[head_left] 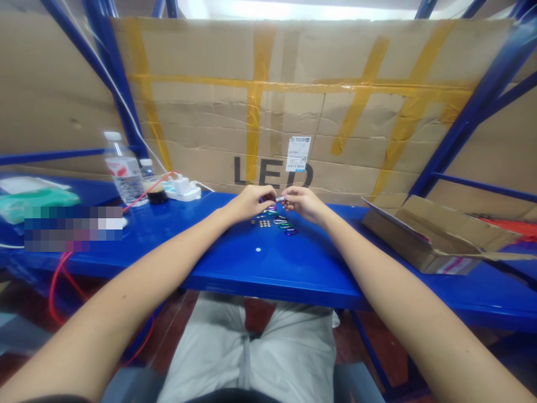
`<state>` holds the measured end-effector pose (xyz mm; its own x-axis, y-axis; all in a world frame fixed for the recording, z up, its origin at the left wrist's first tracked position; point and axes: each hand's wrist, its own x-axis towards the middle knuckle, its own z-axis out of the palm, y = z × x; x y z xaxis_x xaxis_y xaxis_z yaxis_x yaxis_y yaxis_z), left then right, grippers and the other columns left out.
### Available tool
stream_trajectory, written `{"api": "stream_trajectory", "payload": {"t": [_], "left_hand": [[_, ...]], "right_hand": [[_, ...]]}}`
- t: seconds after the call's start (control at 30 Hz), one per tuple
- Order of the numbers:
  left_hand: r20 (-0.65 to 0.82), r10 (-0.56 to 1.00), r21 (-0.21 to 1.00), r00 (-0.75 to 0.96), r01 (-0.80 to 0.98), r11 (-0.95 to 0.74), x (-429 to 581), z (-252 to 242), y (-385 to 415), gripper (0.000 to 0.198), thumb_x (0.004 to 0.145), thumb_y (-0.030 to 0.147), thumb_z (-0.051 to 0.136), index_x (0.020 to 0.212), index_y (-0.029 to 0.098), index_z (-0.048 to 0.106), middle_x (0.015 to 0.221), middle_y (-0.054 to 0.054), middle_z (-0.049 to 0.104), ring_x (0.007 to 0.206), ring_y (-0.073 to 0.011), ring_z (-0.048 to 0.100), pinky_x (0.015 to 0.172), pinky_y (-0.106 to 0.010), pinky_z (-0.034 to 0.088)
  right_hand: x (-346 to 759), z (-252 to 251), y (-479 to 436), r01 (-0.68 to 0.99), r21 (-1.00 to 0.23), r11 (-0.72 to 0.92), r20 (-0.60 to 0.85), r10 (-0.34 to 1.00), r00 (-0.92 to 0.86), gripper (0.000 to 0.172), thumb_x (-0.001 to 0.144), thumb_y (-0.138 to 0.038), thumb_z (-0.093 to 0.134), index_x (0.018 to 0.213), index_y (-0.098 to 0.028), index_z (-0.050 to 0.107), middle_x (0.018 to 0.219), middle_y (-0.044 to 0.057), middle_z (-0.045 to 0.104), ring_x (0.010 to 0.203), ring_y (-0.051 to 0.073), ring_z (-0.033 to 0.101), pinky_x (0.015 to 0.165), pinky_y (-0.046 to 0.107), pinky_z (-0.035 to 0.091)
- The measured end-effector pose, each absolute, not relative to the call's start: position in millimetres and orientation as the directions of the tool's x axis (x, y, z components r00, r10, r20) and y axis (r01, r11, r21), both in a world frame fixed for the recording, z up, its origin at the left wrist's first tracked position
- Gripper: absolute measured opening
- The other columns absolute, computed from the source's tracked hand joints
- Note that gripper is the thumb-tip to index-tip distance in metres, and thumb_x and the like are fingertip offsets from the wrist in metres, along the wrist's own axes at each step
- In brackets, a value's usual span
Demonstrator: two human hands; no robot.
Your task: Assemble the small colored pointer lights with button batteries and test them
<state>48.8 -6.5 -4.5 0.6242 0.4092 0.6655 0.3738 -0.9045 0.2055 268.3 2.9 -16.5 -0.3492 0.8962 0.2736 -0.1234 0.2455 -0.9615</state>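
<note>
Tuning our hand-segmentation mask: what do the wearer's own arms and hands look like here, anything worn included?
Left hand and right hand: bare, no gloves; rings too small to tell. Left forearm and right forearm: bare, no watch, bracelet or cable on them, tapering to the wrists. Dark edge at bottom left, possibly a sleeve cuff.

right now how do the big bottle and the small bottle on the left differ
The big bottle is clearly taller than the small bottle. The big bottle looks clear, while the small bottle has dark liquid low inside. Both have white caps and stand on the blue table.
</note>
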Motion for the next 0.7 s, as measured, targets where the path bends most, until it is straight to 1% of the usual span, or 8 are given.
{"api": "stream_trajectory", "payload": {"t": [0.1,0.27,0.43,0.7], "left_hand": [[0.670,0.413,0.215,0.617,0.371,-0.903,49.8,-4.1,-8.3,0.008,0.088,0.018,0.061,0.094,0.017,0.066,0.085,-0.001,0.072,0.077,-0.0121,0.066,0.073,-0.025,0.051],[0.678,0.415,0.225,0.607,0.367,-0.903,50.8,-3.3,-11.6,0.009,0.088,0.020,0.061,0.096,0.017,0.066,0.086,-0.002,0.072,0.078,-0.0122,0.066,0.072,-0.025,0.052],[0.693,0.404,0.224,0.597,0.354,-0.908,51.6,-2.9,-13.9,0.010,0.088,0.020,0.061,0.095,0.017,0.067,0.085,-0.002,0.072,0.076,-0.0119,0.066,0.070,-0.024,0.051],[0.740,0.301,0.127,0.602,0.314,-0.941,58.1,-4.3,-18.5,0.008,0.090,0.021,0.060,0.093,0.017,0.066,0.084,-0.003,0.071,0.076,-0.0128,0.065,0.070,-0.025,0.051]], "right_hand": [[268.3,-15.9,1.0,-0.148,-0.966,0.210,0.251,0.893,-0.372,0.009,0.070,-0.010,0.070,0.077,-0.015,0.067,0.070,0.003,0.065,0.062,0.013,0.056,0.064,0.030,0.043],[268.0,-16.1,-2.1,-0.168,-0.976,0.141,0.202,0.878,-0.434,0.014,0.069,-0.008,0.070,0.082,-0.013,0.073,0.071,0.004,0.067,0.065,0.014,0.058,0.067,0.030,0.044],[269.5,-18.5,-0.6,-0.200,-0.973,0.119,0.201,0.861,-0.467,0.016,0.069,-0.008,0.071,0.084,-0.013,0.074,0.076,0.005,0.069,0.068,0.014,0.060,0.070,0.032,0.046],[273.5,-20.4,2.4,-0.252,-0.962,0.108,0.234,0.804,-0.547,0.017,0.066,-0.009,0.074,0.082,-0.015,0.072,0.078,0.003,0.070,0.071,0.015,0.062,0.074,0.032,0.048]]}}
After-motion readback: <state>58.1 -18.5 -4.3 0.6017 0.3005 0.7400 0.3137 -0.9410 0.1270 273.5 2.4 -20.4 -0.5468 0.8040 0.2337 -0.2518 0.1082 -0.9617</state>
